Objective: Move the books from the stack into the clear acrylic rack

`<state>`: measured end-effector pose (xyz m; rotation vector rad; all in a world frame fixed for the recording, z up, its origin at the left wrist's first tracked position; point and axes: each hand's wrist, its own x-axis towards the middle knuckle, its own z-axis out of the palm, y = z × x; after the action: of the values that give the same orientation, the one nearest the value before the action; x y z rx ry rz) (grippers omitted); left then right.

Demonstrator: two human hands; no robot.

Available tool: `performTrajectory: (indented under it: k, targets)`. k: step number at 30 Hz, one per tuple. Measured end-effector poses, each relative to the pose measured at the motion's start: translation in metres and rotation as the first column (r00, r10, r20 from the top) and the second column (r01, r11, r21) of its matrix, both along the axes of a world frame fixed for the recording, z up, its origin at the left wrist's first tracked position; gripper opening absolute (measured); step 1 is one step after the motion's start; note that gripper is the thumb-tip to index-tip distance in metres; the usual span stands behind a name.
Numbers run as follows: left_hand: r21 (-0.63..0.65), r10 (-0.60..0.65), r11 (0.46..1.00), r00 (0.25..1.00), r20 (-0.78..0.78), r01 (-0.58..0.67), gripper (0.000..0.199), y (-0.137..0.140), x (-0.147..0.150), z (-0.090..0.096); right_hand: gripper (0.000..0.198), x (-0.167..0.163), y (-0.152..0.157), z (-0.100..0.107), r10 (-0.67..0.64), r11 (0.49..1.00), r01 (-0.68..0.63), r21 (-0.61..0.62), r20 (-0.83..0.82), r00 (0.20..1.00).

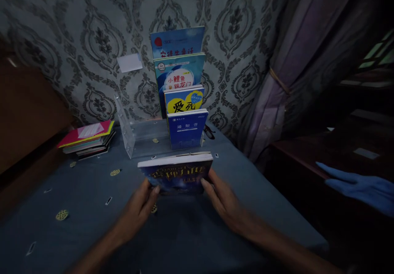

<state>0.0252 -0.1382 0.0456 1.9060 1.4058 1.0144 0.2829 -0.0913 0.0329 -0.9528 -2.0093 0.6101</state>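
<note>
We grip dark bk (177, 179) by opp. ends, L hand (141, 200) + R hand (226, 202), fingers (153, 196) closed on it, over table (92, 229), near clear rack (126, 130) w/ upright bks (188, 133).

V. dim overall, R side near-black, L edge prob. blurred.

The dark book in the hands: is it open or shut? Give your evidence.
Shut. The dark book shows its titled cover, with its pages in one white block along the top, between left hand and right hand.
</note>
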Motion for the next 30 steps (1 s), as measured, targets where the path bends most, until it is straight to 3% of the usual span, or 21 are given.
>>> performTrajectory:
  k: [5,14,20,26,30]
  targets:
    - [-0.018,-0.034,0.999,0.999,0.004,0.034,0.029,0.008,0.005,-0.011,0.036,0.003,0.003,-0.008,-0.012,1.000,0.012,0.019,-0.003,1.000]
    - [-0.103,0.001,0.995,1.000,-0.016,-0.003,0.041,0.021,0.007,-0.007,0.043,0.003,0.012,-0.011,-0.048,0.997,0.047,-0.062,-0.022,0.999]
    - [-0.096,-0.038,0.995,0.999,0.029,0.041,0.044,0.024,0.007,-0.008,0.040,0.001,0.015,-0.005,0.042,0.995,-0.049,-0.090,-0.072,0.997]
    - [-0.014,-0.099,0.995,0.995,-0.021,0.099,0.032,0.039,0.006,-0.001,0.032,0.007,0.031,-0.016,-0.011,0.999,0.008,-0.049,-0.070,0.997]
    - [0.149,-0.070,0.985,0.992,-0.109,0.086,0.025,0.085,0.010,0.022,0.026,0.013,0.074,0.005,-0.037,0.997,0.040,0.072,-0.049,0.998]
